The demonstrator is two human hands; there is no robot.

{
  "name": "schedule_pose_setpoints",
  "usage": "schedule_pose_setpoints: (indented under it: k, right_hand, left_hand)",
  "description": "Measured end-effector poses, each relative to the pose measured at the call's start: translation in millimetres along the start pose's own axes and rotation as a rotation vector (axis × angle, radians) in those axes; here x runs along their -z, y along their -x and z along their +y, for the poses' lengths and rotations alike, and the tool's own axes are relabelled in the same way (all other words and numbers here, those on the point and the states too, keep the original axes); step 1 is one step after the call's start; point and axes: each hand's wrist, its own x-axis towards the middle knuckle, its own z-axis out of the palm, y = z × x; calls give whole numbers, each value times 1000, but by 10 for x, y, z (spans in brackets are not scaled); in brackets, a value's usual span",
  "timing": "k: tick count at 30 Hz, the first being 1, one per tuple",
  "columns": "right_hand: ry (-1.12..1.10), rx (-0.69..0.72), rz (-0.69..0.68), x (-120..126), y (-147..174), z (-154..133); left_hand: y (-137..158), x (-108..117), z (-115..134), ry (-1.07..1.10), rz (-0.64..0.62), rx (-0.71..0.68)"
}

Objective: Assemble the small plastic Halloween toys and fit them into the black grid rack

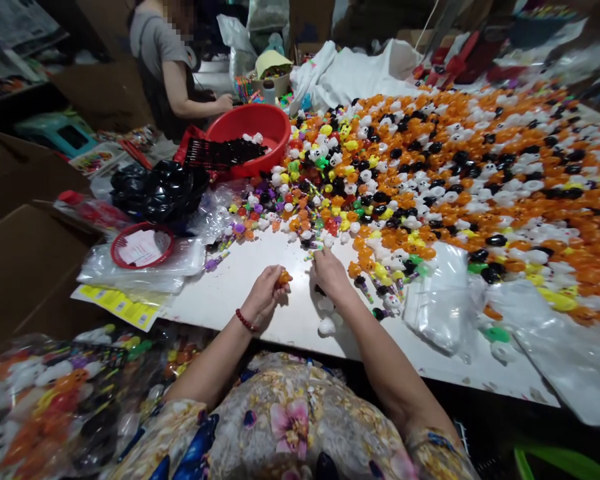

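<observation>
My left hand [267, 293], with a red bead bracelet at its wrist, is closed around a small orange plastic figure [284, 278] over the white tabletop [220, 293]. To its right, my right hand [329, 272] reaches to the near edge of the heap of small plastic figures [420, 160]. Its fingers are pinched at a thin colourful stick [310, 255], though its tip is partly hidden. Several white figures [326, 325] lie under my right wrist. The heap mixes orange, white, black, yellow and green pieces.
A red basin [275, 133] with black strips stands at the back left, near a person [175, 80]. Left of me are a small red basket [167, 257] on clear bags and black plastic bags [155, 190]. Clear bags [440, 300] lie at the right.
</observation>
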Motion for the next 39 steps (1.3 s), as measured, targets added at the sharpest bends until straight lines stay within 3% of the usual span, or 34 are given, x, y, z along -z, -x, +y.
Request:
schedule_pose_setpoints:
  k: [3, 6, 9, 15, 20, 24, 30, 33, 35, 39]
  right_hand:
    - [-502, -76, 176, 5, 290, 13]
    - [-1073, -192, 213, -23, 622, -34]
    - [-1242, -260, 205, -60, 848, -73]
    - [-1117, -269, 220, -63, 992, -1]
    - [-1039, -207, 196, -1, 1039, 27]
    - [-1061, -169, 192, -51, 1072, -31]
    - [-867, -119, 278, -176, 1095, -83]
    - [-878, -120, 256, -89, 1089, 91]
    - [-798, -143, 335, 20, 1069, 316]
    - [-290, -171, 566, 154, 927, 757]
  left_hand:
    - [29, -23, 24, 109, 1, 23]
    - [73, -113, 17, 168, -31, 35]
    - [138, -227, -27, 141, -99, 10]
    - [286, -375, -139, 60, -214, -7]
    - [363, -373, -138, -210, -233, -143]
    - [383, -357, -196, -446, -180, -267]
    - [456, -396, -336, -568, -83, -247]
    - [431, -429, -306, -562, -178, -185]
    - [326, -437, -239, -533, -187, -176]
    - [-113, -406, -8, -737, 29, -348]
